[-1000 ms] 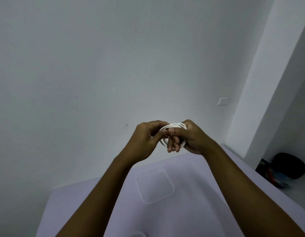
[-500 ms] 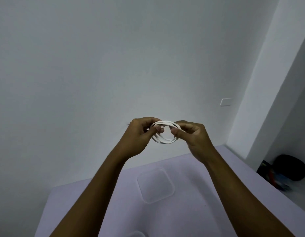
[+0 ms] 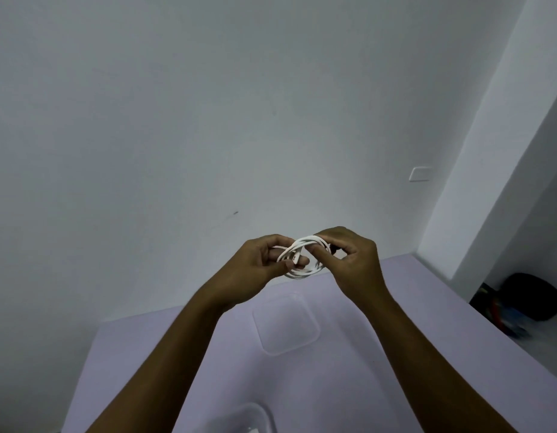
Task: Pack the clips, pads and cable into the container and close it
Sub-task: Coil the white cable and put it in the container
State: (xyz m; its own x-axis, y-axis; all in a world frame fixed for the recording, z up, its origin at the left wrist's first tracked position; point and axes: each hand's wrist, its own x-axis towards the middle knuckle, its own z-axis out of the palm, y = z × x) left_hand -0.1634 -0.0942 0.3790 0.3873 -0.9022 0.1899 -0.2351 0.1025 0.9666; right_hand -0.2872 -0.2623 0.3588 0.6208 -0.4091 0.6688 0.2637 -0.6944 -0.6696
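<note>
A white cable (image 3: 302, 259) wound into a small coil hangs in the air above the far half of the table. My left hand (image 3: 258, 264) pinches its left side, with a plug end showing between the fingers. My right hand (image 3: 349, 260) grips the coil's right side. On the table below lies a clear square lid (image 3: 286, 326), flat. The rim of a clear container (image 3: 243, 420) shows at the bottom edge, between my forearms; its inside is mostly cut off. No clips or pads are visible.
The table (image 3: 139, 354) has a pale lilac top and stands against a white wall. A wall socket plate (image 3: 421, 174) sits at the right. On the floor at the far right lies a dark bag (image 3: 533, 296) with coloured items beside it.
Both hands kept turning the coil between the fingers. The loops have twisted and a plug end now shows at the left hand. The view tilted slightly upward.
</note>
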